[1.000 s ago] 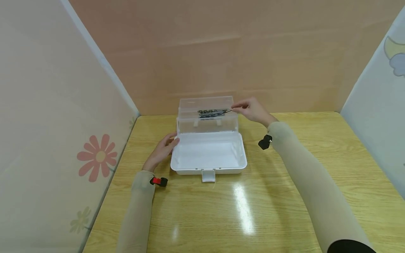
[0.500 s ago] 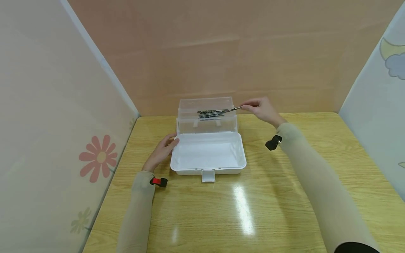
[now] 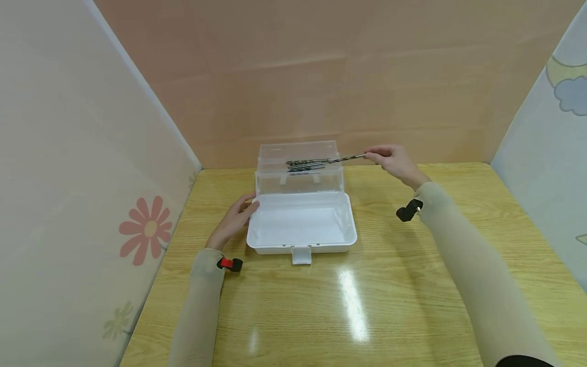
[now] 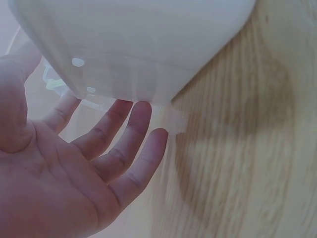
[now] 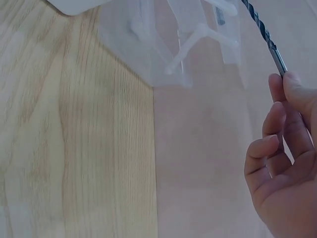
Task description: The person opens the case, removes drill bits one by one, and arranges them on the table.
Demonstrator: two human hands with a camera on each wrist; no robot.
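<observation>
Drill bit (image 3: 347,158), long and dark with a twisted shaft, is pinched at its plain shank end by the fingertips of the right hand (image 3: 393,162), the other fingers being curled toward the palm. It is held nearly level, out to the left of that hand, its tip reaching over the upright clear lid (image 3: 299,168) of a white plastic box (image 3: 301,223). Several more dark bits (image 3: 304,164) are seen lying together in the lid's tray, just past the tip of the held one; whether they are touched by it cannot be told. In the right wrist view the shank (image 5: 273,49) is shown gripped between thumb and forefinger (image 5: 292,87), with the clear lid well off to the left. The left hand (image 3: 233,220) is laid open against the box's left side, fingers straight and relaxed; in the left wrist view the fingertips (image 4: 138,116) are seen touching the rounded white corner (image 4: 133,44). The box is stood on a wooden table (image 3: 367,306), between the two hands.
</observation>
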